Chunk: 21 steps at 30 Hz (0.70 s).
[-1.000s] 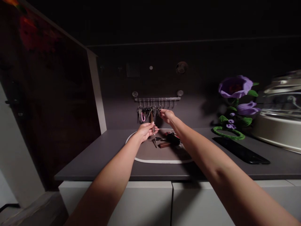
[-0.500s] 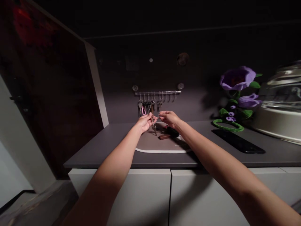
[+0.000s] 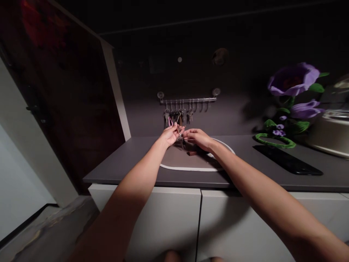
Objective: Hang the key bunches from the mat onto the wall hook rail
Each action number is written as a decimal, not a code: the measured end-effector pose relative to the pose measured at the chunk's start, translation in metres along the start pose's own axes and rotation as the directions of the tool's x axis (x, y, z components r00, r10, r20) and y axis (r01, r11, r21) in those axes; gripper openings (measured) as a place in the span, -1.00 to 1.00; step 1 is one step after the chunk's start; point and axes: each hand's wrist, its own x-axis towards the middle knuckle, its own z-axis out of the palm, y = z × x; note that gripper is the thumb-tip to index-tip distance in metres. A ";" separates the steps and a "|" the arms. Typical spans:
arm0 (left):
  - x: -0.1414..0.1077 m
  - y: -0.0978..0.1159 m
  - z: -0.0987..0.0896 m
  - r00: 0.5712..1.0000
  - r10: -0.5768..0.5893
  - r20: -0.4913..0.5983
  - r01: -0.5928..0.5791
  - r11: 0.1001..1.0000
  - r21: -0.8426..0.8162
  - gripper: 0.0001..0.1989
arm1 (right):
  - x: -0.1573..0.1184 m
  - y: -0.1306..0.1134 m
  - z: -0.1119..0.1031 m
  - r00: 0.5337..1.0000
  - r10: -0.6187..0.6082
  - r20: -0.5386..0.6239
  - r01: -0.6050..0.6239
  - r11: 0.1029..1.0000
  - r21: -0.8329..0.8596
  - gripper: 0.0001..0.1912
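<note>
My left hand [image 3: 171, 135] is closed on a bunch of keys [image 3: 180, 131], with metal rings at its fingertips and some keys dangling below. From the right, my right hand [image 3: 198, 138] meets the bunch with its fingers pinched together at the rings; what exactly it grips is too small to tell. Beneath both hands lies a brown mat [image 3: 174, 158] with a white rim. On the mat a brown block-like item [image 3: 192, 153] shows partly beside my right hand. Behind, several keys [image 3: 178, 115] hang from a clear hook rail [image 3: 191, 100] on the wall.
A black phone [image 3: 289, 160] lies on the grey counter [image 3: 109, 162] at the right. Behind it stand purple felt flowers [image 3: 296, 82] with a green ring base [image 3: 275, 141]. A cream, domed appliance [image 3: 331, 134] is at the far right.
The view has shifted, so the counter objects sit differently in it. My right hand has come closer to my left, touching at the key rings, and now covers more of the items on the mat.
</note>
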 end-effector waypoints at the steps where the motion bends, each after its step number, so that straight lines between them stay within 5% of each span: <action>1: 0.001 0.000 0.000 1.000 0.003 -0.001 -0.003 1.000 -0.001 -0.82 | -0.001 -0.001 0.000 1.000 -0.002 -0.021 0.002 1.000 0.001 -0.94; 21: 0.001 -0.001 0.000 0.999 0.039 0.029 -0.040 0.997 0.062 -0.85 | 0.001 0.007 0.008 0.993 -0.044 -0.111 0.045 0.999 0.006 -0.92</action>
